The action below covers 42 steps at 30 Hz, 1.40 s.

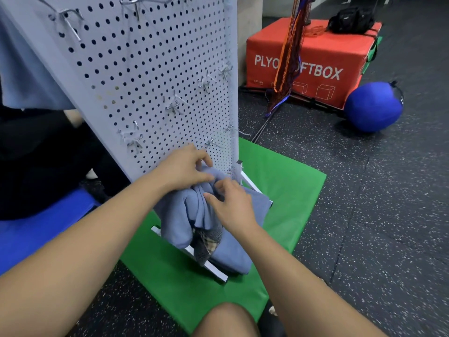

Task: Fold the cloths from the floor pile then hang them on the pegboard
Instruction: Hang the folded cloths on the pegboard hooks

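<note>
A bare knee is nearest; the right hand grips the bunched blue cloth low against the pegboard; the left hand pinches its top edge; a green mat lies beneath; a red box sits beyond.

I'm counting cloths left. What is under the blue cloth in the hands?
A checked cloth pokes out beneath the blue cloth, over the pegboard's white base bar on the green mat. How much checked cloth lies underneath is covered.
</note>
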Tool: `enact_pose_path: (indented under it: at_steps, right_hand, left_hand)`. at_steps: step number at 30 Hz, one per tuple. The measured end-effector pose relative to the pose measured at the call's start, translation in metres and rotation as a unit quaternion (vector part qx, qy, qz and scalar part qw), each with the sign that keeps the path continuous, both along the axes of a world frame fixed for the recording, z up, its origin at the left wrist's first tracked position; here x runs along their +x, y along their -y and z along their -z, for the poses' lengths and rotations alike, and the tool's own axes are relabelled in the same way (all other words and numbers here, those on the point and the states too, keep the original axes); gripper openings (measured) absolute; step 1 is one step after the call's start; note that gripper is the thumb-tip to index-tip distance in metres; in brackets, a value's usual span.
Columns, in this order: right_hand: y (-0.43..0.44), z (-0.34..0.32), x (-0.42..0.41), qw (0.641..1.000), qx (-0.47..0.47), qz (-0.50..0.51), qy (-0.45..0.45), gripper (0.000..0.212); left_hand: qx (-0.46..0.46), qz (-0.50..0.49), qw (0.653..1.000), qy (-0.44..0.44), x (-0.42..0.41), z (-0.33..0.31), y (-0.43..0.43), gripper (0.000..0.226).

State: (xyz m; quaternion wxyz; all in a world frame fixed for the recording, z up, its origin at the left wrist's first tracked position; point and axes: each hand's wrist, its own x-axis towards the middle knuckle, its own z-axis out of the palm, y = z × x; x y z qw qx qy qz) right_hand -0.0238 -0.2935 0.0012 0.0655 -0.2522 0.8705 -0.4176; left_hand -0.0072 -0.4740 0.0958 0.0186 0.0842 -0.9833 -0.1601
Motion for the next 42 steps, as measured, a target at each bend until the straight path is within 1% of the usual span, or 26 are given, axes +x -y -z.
enact_pose_path:
  at_steps: [2,3,5,7,8,11,13,16,19,22,23,26,28,30,31,32,33,35,38,40,42]
  right_hand:
    - [-0.004,0.004,0.002,0.996,0.083,-0.003,-0.030,0.039]
    - [-0.007,0.007,0.003,0.992,0.117,-0.005,-0.049,0.047]
    - [-0.012,0.013,0.005,0.982,0.174,-0.014,-0.069,0.062]
    - [-0.017,0.019,0.005,0.972,0.229,-0.029,-0.048,0.072]
    - [-0.019,0.022,0.005,0.968,0.245,-0.033,-0.042,0.071]
    - [-0.027,0.025,0.004,0.964,0.260,-0.044,-0.040,0.056]
    - [-0.037,0.027,0.000,0.962,0.268,-0.059,-0.012,0.052]
    - [-0.054,0.034,-0.009,0.949,0.304,-0.078,0.030,0.048]
    - [-0.073,0.042,-0.017,0.939,0.320,-0.095,0.084,0.044]
    - [-0.089,0.055,-0.017,0.935,0.325,-0.098,0.097,0.038]
    - [-0.093,0.060,-0.016,0.934,0.330,-0.095,0.096,0.036]
    - [-0.106,0.089,-0.012,0.935,0.332,-0.081,0.098,0.034]
    - [-0.112,0.110,-0.011,0.933,0.331,-0.064,0.128,0.030]
    - [-0.115,0.134,-0.013,0.926,0.324,-0.035,0.188,0.019]
    - [-0.116,0.147,-0.014,0.921,0.317,-0.013,0.224,0.026]
    - [-0.118,0.162,-0.016,0.916,0.312,0.006,0.254,0.038]
    - [-0.118,0.174,-0.016,0.911,0.301,0.026,0.282,0.045]
    - [-0.116,0.197,-0.012,0.902,0.263,0.057,0.338,0.048]
    - [-0.108,0.224,-0.004,0.889,0.181,0.090,0.410,0.041]
    - [-0.102,0.223,0.004,0.881,0.144,0.106,0.438,0.036]
    - [-0.096,0.220,0.009,0.873,0.117,0.118,0.459,0.029]
  left_hand:
    - [-0.050,0.019,0.997,0.053,0.000,0.001,-0.002,0.048]
    - [-0.063,0.017,0.996,0.059,-0.001,0.001,-0.002,0.051]
    - [-0.108,0.014,0.993,0.055,-0.007,-0.002,-0.003,0.043]
    - [-0.169,0.020,0.984,0.054,-0.015,-0.006,-0.007,0.030]
    - [-0.187,0.023,0.980,0.057,-0.019,-0.007,-0.010,0.026]
    - [-0.229,0.041,0.970,0.071,-0.026,-0.003,-0.016,0.022]
    - [-0.246,0.053,0.965,0.072,-0.029,0.000,-0.018,0.021]
    - [-0.274,0.061,0.957,0.069,-0.033,0.005,-0.013,0.022]
    - [-0.300,0.083,0.947,0.073,-0.037,0.009,-0.012,0.014]
    - [-0.324,0.117,0.937,0.063,-0.042,0.007,-0.014,0.014]
    - [-0.319,0.121,0.938,0.055,-0.042,0.007,-0.014,0.016]
    - [-0.266,0.118,0.956,0.032,-0.038,0.017,-0.011,0.024]
    - [-0.253,0.115,0.960,0.038,-0.035,0.025,-0.011,0.023]
    - [-0.243,0.108,0.962,0.058,-0.034,0.028,-0.011,0.022]
    - [-0.234,0.104,0.964,0.068,-0.035,0.027,-0.012,0.022]
    - [-0.225,0.101,0.966,0.077,-0.035,0.026,-0.012,0.023]
    - [-0.214,0.098,0.968,0.087,-0.035,0.024,-0.011,0.025]
    - [-0.180,0.091,0.975,0.094,-0.035,0.020,-0.011,0.032]
    - [-0.091,0.071,0.989,0.096,-0.032,0.014,-0.012,0.049]
    - [-0.028,0.059,0.993,0.102,-0.028,0.010,-0.014,0.057]
    - [0.001,0.057,0.994,0.093,-0.022,0.006,-0.016,0.061]
